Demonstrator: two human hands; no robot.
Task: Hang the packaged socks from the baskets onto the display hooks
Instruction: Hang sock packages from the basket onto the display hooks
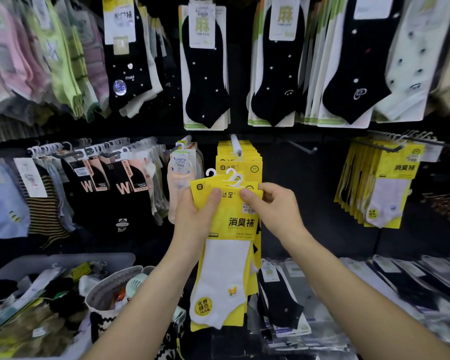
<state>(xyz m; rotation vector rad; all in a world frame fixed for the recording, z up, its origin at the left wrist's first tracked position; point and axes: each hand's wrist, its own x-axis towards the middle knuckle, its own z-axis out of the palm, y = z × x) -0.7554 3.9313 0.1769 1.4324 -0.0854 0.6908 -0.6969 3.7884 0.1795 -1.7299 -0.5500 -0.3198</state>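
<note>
While both hands hold a small fan of yellow packs (226, 229) before the middle rail, none of these is on the hook (236, 146) yet. The left hand (192, 216) wraps the stack's left edge, thumb across the front; the right hand (276, 206) pinches the front pack's top right corner. Their white hangers (234, 178) sit just below the hook, where hung packs (240, 162) of the same kind already fill a row. The basket (63, 258) at lower left holds more stock, so I'd judge plenty remains. The front pack reads 达足 and 消臭袜; a pink pack (179, 165) beside says TuyoYa, and the black socks (205, 74) above carry 麻.
</note>
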